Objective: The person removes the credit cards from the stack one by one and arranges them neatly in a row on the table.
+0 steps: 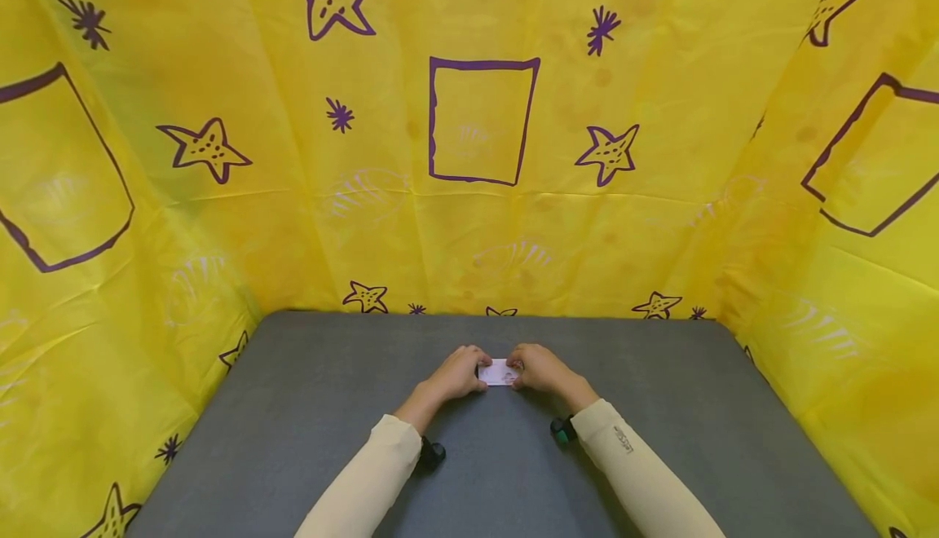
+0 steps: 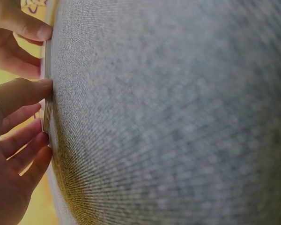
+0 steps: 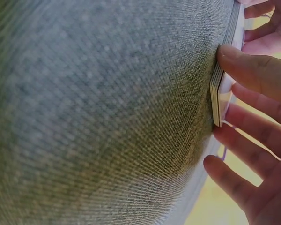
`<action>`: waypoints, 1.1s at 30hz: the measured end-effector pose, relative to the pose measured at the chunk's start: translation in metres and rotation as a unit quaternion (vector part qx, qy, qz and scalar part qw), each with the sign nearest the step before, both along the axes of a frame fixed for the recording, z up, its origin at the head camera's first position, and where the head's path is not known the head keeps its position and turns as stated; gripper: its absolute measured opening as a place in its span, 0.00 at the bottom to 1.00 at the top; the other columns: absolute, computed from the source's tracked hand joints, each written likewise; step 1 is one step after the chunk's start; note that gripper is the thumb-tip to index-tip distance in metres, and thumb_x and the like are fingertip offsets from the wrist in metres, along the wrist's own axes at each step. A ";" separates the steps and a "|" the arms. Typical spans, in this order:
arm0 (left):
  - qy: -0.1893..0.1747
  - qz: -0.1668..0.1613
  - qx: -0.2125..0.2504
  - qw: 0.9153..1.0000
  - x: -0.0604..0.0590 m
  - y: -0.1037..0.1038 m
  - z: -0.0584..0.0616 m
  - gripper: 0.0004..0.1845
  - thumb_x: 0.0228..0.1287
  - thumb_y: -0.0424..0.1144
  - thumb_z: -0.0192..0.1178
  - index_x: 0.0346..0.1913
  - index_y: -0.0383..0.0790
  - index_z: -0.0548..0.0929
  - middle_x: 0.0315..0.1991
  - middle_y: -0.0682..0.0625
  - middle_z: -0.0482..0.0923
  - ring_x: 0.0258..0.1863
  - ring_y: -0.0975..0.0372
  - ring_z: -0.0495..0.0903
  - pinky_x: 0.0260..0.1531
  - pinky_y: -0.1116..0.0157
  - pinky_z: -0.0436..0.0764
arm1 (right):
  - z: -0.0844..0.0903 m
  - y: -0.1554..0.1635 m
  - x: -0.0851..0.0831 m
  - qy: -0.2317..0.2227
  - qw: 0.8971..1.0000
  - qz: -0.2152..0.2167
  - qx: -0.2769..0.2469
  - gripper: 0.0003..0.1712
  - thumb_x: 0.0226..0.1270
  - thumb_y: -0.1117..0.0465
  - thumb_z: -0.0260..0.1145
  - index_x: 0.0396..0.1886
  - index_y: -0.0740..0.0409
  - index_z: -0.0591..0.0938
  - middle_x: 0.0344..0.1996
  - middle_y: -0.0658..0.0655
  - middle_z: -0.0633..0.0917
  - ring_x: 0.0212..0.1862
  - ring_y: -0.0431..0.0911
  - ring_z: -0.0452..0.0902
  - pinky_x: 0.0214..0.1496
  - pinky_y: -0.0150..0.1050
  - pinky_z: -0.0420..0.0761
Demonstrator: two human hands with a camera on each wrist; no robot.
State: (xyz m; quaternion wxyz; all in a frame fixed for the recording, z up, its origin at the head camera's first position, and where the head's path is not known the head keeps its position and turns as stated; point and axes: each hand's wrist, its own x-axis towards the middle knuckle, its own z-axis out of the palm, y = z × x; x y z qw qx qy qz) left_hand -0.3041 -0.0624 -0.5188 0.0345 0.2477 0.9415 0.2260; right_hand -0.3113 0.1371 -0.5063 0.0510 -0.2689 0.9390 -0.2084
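**Both hands on a small stack of cards at the middle of the grey table**

From the head camera we see both forearms in cream sleeves reaching forward and converging. The left hand (image 1: 456, 375) and right hand (image 1: 541, 369) meet around a small white stack of cards (image 1: 498, 372), which lies flat on the grey table (image 1: 308, 407), near the yellow star-printed cloth (image 1: 484, 196) behind it. Each hand grips one short end with curled fingers.

In the left wrist view, the thumb presses the stack's thin edge (image 2: 47, 101), and the other fingers curl beneath it; the right hand's fingers (image 2: 23, 26) show further along.

In the right wrist view, the stack's layered edge (image 3: 218, 93) rests on the table, a thumb touching its side. The remaining fingers look spread and fairly straight, though the close, blurred framing leaves that uncertain.
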 end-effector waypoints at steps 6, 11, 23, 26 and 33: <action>-0.001 -0.004 0.002 1.000 0.000 0.002 -0.001 0.20 0.55 0.38 0.71 0.51 0.38 0.84 0.51 0.45 0.80 0.52 0.53 0.76 0.56 0.55 0.74 | 0.001 0.005 0.001 0.016 1.000 0.006 0.004 0.15 0.50 0.65 0.76 0.39 0.62 0.86 0.38 0.57 0.84 0.40 0.50 0.78 0.50 0.49 0.78; 0.001 -0.017 0.016 1.000 0.002 0.003 -0.003 0.19 0.55 0.37 0.70 0.50 0.37 0.84 0.51 0.44 0.81 0.52 0.52 0.77 0.56 0.55 0.74 | 0.002 0.008 0.004 0.029 0.999 0.021 0.012 0.14 0.50 0.64 0.77 0.38 0.62 0.86 0.36 0.56 0.84 0.37 0.47 0.77 0.45 0.46 0.78; 0.012 -0.017 0.043 0.999 0.005 -0.008 0.002 0.17 0.55 0.35 0.69 0.49 0.35 0.84 0.52 0.42 0.80 0.54 0.49 0.75 0.58 0.52 0.73 | 0.004 0.003 0.004 0.045 0.999 0.027 0.000 0.14 0.50 0.62 0.77 0.38 0.61 0.86 0.39 0.56 0.84 0.41 0.49 0.79 0.48 0.47 0.78; 0.001 -0.006 0.040 0.999 0.005 -0.010 0.001 0.18 0.56 0.37 0.70 0.50 0.38 0.84 0.53 0.43 0.80 0.56 0.49 0.74 0.59 0.52 0.72 | 0.004 0.004 0.005 0.051 0.998 0.033 0.000 0.14 0.50 0.61 0.77 0.37 0.60 0.86 0.39 0.55 0.84 0.41 0.48 0.79 0.48 0.47 0.78; 0.017 0.003 0.047 0.999 0.007 -0.016 0.003 0.19 0.54 0.40 0.71 0.49 0.39 0.85 0.52 0.45 0.80 0.54 0.51 0.74 0.57 0.52 0.73 | 0.005 0.002 0.009 0.049 0.998 0.032 -0.015 0.15 0.52 0.62 0.76 0.39 0.62 0.86 0.42 0.58 0.84 0.46 0.52 0.79 0.52 0.49 0.78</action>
